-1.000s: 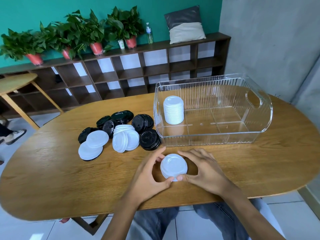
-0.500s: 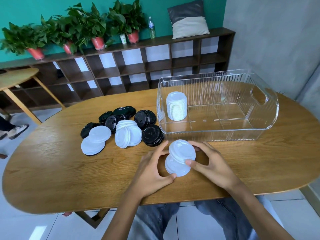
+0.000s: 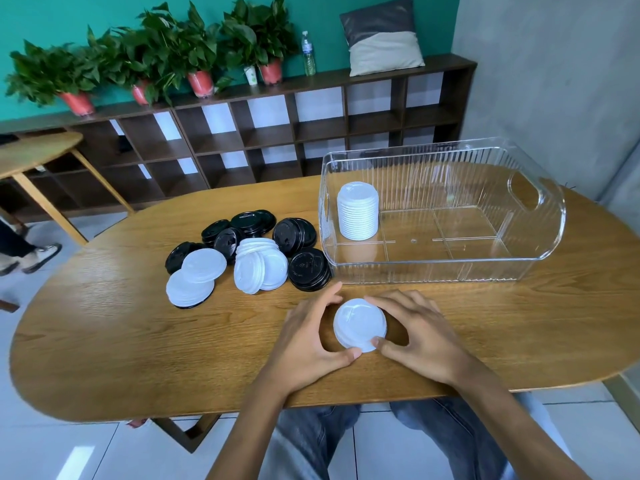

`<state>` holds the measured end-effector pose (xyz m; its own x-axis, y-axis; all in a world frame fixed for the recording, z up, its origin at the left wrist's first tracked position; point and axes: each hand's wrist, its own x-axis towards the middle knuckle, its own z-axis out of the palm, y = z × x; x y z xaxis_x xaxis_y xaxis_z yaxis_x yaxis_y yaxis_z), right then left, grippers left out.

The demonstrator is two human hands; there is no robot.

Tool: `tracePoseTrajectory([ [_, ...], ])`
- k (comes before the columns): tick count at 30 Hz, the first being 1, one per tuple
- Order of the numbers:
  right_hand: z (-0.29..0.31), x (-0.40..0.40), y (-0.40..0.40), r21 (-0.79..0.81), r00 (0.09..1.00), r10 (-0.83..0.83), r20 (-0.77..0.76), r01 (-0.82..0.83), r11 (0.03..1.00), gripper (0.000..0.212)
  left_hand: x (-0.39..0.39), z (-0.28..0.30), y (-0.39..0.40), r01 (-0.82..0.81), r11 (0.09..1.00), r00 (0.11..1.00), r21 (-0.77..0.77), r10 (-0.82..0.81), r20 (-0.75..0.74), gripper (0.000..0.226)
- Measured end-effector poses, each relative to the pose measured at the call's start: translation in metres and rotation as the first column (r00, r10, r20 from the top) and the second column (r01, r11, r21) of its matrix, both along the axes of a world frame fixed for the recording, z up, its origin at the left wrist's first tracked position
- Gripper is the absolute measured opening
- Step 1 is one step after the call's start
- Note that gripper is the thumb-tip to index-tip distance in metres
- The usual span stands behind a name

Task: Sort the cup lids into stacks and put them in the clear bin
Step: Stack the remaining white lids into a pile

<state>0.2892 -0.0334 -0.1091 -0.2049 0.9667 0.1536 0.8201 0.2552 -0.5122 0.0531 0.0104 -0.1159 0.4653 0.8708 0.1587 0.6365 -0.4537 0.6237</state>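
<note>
Fingers point(image 3: 372, 342) of both the left hand point(image 3: 311, 344) and right hand point(image 3: 419, 337) curl around a short white lid stack point(image 3: 360, 323), standing upright on the table just in front of the clear bin point(image 3: 550, 216), equally near either hand.

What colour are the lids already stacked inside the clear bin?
White, seen plainly in the head view: the lid stack stands in the clear bin.

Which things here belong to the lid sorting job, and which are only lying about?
Job:
white lid stack, held by left hand and right hand
loose lids
clear bin
binned stack

Lying about:
plants
bottle
cushion
</note>
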Motion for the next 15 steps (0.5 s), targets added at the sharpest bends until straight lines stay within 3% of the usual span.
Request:
tracePoseTrajectory([
  [6,-0.0052,0.0001,0.0018,0.014,0.999,0.012,0.039,-0.013,1.0,0.073,-0.001,0.0003,0.0005,-0.02,1.0,0.997,-0.016,0.021,0.072,0.091],
  [15,-0.0075,-0.002,0.0017,0.048,0.993,0.011,0.117,-0.016,0.999,0.074,-0.0011,-0.0028,0.0019,-0.02,1.0,0.999,-0.011,0.021,0.049,0.092],
])
